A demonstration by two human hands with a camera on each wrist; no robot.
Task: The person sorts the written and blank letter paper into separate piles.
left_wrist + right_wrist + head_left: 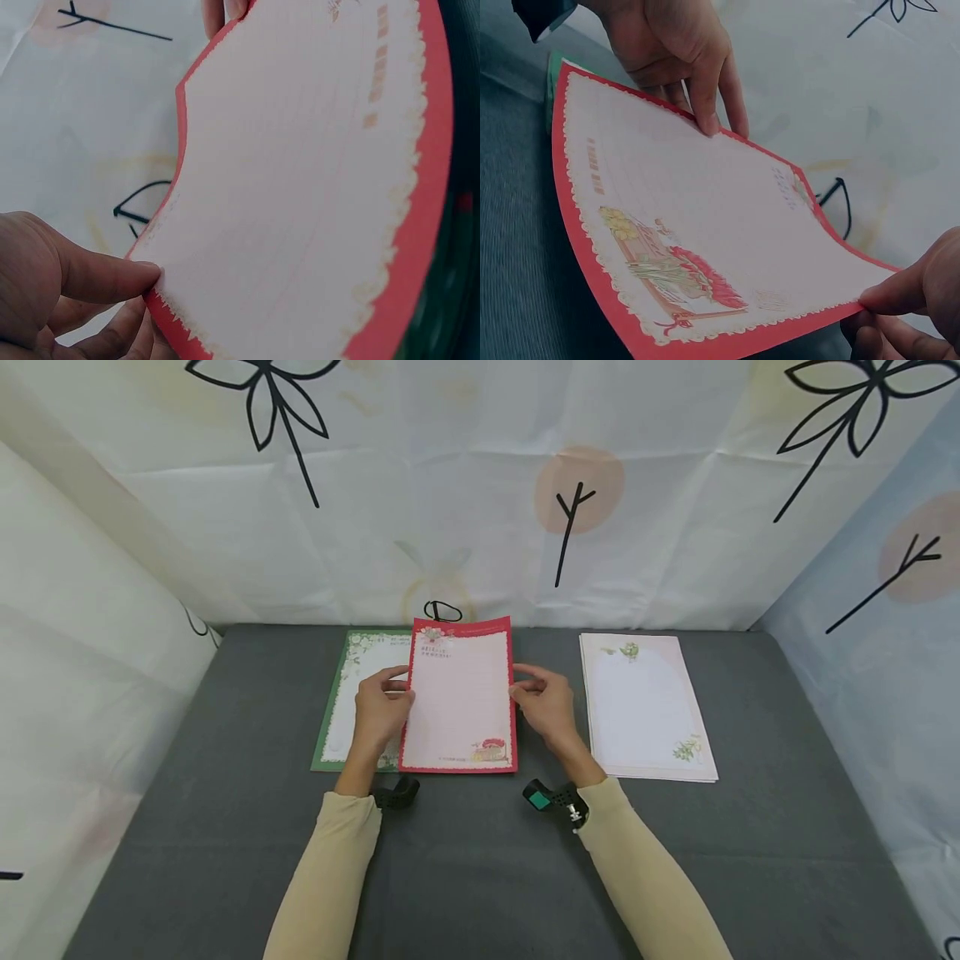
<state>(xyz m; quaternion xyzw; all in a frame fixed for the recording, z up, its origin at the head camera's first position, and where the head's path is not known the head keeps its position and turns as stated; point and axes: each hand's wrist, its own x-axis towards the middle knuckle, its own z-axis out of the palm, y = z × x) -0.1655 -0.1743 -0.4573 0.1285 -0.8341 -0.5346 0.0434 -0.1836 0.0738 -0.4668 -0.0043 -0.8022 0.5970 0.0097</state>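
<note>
A sheet of red-bordered letter paper is held up between both hands over the table. My left hand pinches its left edge, thumb on the printed face and fingers behind, as the left wrist view shows. The right hand pinches the opposite edge the same way, and in the right wrist view the sheet bows between the two grips. Partly hidden behind it lies green-bordered letter paper on the table. The red sheet carries a small colored drawing at its lower right corner.
To the right lies a stack of pale letter paper with green leaf prints, near the right forearm. A dark grey cloth covers the table. Behind it hangs a white patterned curtain, with further fabric at both sides.
</note>
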